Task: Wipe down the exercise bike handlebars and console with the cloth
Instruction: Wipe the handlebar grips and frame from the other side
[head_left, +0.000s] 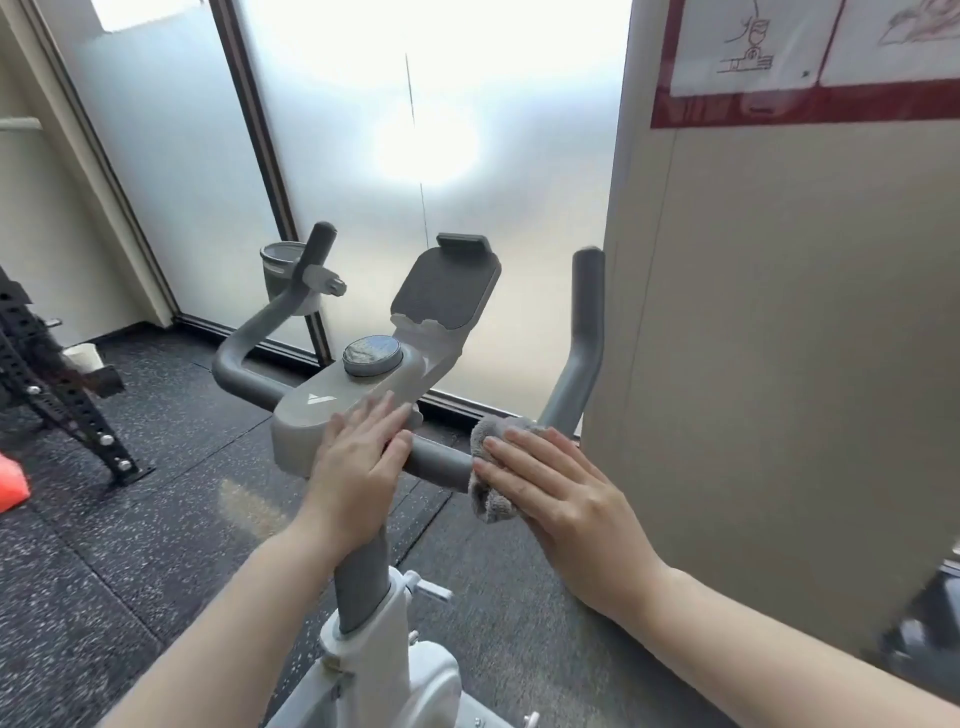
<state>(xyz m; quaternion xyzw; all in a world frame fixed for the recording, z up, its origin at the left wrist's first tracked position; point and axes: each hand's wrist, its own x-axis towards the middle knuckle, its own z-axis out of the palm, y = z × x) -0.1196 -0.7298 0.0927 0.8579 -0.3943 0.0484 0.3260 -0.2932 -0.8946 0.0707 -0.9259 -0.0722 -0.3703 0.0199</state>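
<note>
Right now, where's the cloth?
In the head view, the cloth is draped over the handlebar just right of the console, pressed under the right hand.

My right side is tight: a big board (779, 364) stands just beside the right bar (587, 306). The left bar (244, 343) has open room.

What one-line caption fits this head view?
The right hand presses a grey cloth on the handlebar while the left hand rests flat on the console.

Right hand (556, 493), seemingly flat, presses cloth (491, 503) onto handlebar (441, 460) beside console (322, 410).
</note>
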